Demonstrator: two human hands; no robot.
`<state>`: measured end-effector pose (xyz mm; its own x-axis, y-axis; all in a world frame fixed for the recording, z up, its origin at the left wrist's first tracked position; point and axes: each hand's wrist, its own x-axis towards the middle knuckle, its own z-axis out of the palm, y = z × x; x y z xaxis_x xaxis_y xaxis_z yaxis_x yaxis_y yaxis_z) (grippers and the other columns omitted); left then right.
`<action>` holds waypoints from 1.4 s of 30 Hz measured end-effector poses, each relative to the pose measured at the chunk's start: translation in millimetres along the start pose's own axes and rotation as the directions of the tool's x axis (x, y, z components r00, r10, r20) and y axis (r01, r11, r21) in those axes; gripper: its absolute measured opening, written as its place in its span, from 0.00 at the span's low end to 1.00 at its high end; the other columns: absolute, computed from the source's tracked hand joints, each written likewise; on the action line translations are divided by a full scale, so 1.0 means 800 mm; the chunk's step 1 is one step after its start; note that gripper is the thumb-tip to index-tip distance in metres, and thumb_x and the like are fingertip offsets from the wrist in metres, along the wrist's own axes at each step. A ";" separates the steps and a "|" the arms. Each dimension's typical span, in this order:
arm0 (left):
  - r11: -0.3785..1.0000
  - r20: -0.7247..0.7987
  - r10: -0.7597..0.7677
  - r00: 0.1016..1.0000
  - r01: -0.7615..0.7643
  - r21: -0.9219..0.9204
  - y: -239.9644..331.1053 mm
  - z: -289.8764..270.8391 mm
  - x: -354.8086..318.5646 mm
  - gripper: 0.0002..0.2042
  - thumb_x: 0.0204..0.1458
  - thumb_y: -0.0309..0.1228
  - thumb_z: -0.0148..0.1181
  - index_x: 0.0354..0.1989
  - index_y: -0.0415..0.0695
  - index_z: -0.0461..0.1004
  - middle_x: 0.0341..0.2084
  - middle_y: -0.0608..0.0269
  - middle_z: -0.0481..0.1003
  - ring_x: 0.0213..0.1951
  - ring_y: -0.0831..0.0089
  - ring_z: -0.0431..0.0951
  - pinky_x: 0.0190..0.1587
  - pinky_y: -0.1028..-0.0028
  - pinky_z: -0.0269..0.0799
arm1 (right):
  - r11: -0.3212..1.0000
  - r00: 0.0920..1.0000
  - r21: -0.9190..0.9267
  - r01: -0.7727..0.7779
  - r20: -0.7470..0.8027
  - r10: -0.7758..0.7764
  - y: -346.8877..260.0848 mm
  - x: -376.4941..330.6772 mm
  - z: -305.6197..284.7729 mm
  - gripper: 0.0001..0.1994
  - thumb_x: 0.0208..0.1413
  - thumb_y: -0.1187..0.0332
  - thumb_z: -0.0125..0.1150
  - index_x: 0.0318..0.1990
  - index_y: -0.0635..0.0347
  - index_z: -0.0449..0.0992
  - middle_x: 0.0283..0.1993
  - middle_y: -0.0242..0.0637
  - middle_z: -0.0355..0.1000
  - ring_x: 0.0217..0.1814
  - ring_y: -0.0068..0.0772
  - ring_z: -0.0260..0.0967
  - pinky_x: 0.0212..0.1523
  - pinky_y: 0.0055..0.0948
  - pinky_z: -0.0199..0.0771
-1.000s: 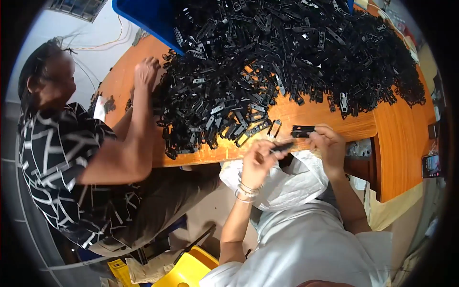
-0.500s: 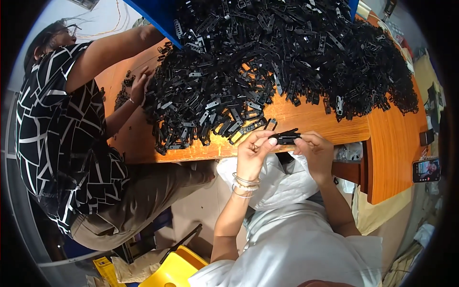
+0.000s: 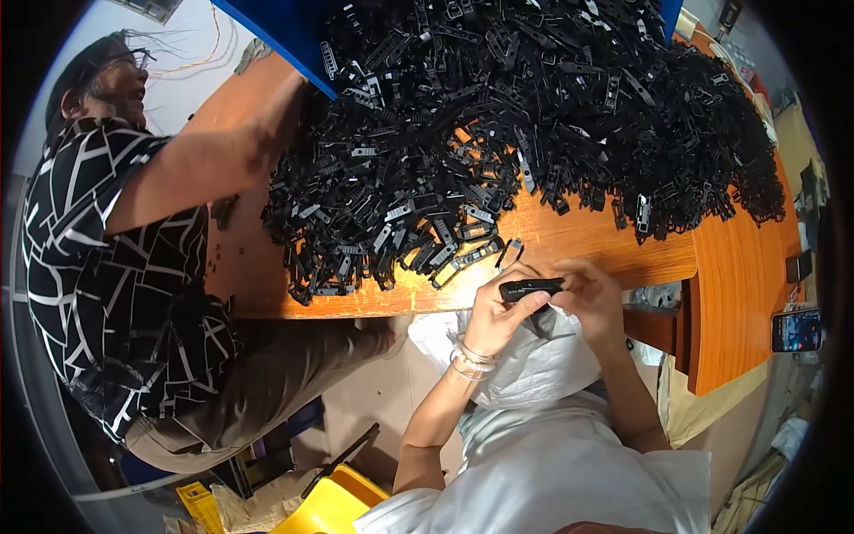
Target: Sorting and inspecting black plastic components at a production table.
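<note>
Currently, the left hand has its fingers closed around a slim, elongated black plastic piece, thumb along its near side, just off the near edge of the orange-brown wooden table. At the piece's right end, the right hand has curled fingers; whether they grip it, I cannot tell. Beyond them spreads a large heap of small black plastic parts. On the left, a person in a black-and-white patterned top stretches an arm toward the heap.

Bright glare on the tabletop
</note>
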<state>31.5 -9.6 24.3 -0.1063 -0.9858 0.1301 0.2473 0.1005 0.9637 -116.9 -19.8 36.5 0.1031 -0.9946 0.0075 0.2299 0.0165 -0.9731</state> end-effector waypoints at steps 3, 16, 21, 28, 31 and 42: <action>0.995 0.040 -0.102 0.994 0.102 0.006 0.009 -0.006 0.003 0.06 0.47 0.26 0.57 0.29 0.34 0.73 0.25 0.63 0.69 0.28 0.77 0.67 0.31 0.80 0.63 | 0.996 0.993 -0.060 -0.065 0.097 0.071 -0.008 0.000 0.001 0.07 0.42 0.78 0.61 0.32 0.69 0.73 0.33 0.32 0.66 0.26 0.19 0.62 0.29 0.18 0.63; 0.242 0.056 0.430 0.901 -0.175 0.954 0.039 -0.112 0.223 0.07 0.40 0.22 0.55 0.29 0.34 0.72 0.30 0.50 0.72 0.32 0.55 0.74 0.34 0.67 0.70 | 0.973 0.976 -0.128 -0.193 -0.124 0.178 0.021 0.028 -0.016 0.04 0.47 0.76 0.54 0.25 0.68 0.71 0.22 0.32 0.67 0.21 0.16 0.62 0.24 0.15 0.61; -0.371 0.181 0.316 0.931 -0.055 0.927 0.018 -0.117 0.269 0.05 0.38 0.24 0.53 0.25 0.39 0.71 0.28 0.55 0.70 0.30 0.63 0.74 0.28 0.71 0.72 | 0.978 0.979 -0.087 -0.187 -0.101 0.179 0.018 0.027 -0.015 0.03 0.48 0.78 0.54 0.25 0.69 0.69 0.24 0.34 0.67 0.23 0.18 0.64 0.25 0.16 0.64; 0.785 -0.275 0.144 0.951 0.059 0.616 0.053 -0.087 0.183 0.10 0.41 0.20 0.59 0.34 0.39 0.73 0.25 0.62 0.75 0.26 0.77 0.74 0.28 0.81 0.69 | 0.991 0.986 -0.030 -0.130 -0.110 0.126 0.016 0.024 -0.025 0.02 0.49 0.79 0.52 0.30 0.68 0.69 0.25 0.38 0.70 0.27 0.25 0.68 0.31 0.20 0.68; 0.945 -0.187 -0.023 0.982 0.083 0.317 0.054 -0.069 0.122 0.12 0.45 0.20 0.58 0.40 0.36 0.71 0.29 0.59 0.76 0.31 0.76 0.76 0.33 0.83 0.71 | 0.991 0.990 0.100 -0.092 -0.097 0.102 -0.003 0.029 -0.014 0.04 0.48 0.78 0.52 0.32 0.69 0.69 0.26 0.40 0.71 0.28 0.25 0.69 0.33 0.21 0.69; 0.878 0.121 -0.023 0.992 -0.038 0.477 0.068 -0.041 0.036 0.19 0.45 0.17 0.52 0.50 0.37 0.66 0.40 0.56 0.73 0.22 0.89 0.67 0.27 0.87 0.63 | 0.999 1.000 0.045 0.021 -0.010 -0.020 -0.040 0.031 0.024 0.04 0.48 0.82 0.52 0.32 0.72 0.68 0.41 0.42 0.66 0.35 0.26 0.70 0.37 0.19 0.70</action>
<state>73.8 -36.8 72.6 -0.2275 -0.9644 0.1351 -0.2384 0.1897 0.9525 -103.0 -42.7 72.6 0.0884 -0.9958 0.0248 0.2755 0.0005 -0.9613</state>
